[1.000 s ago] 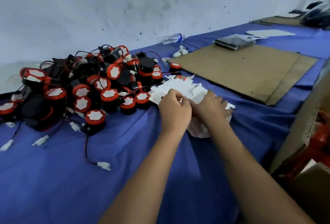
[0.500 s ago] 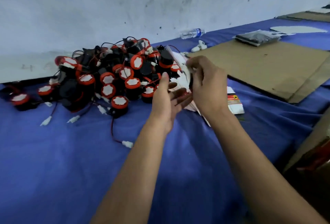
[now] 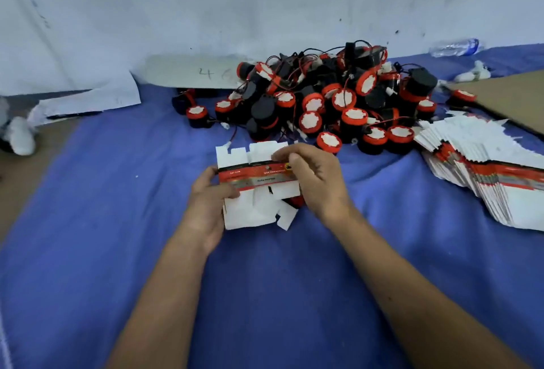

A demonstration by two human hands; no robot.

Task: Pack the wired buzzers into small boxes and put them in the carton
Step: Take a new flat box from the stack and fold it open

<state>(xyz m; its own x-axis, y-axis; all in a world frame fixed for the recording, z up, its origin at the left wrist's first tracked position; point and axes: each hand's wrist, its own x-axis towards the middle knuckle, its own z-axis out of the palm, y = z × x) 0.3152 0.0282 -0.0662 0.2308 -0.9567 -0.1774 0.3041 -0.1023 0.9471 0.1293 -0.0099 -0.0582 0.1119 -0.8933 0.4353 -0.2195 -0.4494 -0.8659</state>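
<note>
Wired buzzers (image 3: 323, 103), black drums with red rims and trailing leads, lie heaped on the blue cloth (image 3: 88, 251) at the far middle of the scene, none of them boxed that I can see. To the right, the fanned stack of flat box blanks (image 3: 482, 174) slumps near the heap's edge; a second ago both hands were working down in that stack, and half a second ago they were lifting a sheet clear of it. Now one flat box blank (image 3: 256, 189) is held up in front of the person, near side of the heap, its white flaps showing above and below a red printed band.

The left hand (image 3: 206, 206) grips the blank's left edge, thumb curled across the front. The right hand (image 3: 315, 177) pinches the upper right part at the red band, fingers bent over the top; something red shows just beneath it, too hidden to name.

So a single blank has been separated, and the likely step in hand is squaring it into a box. The carton is not in view now.
</note>
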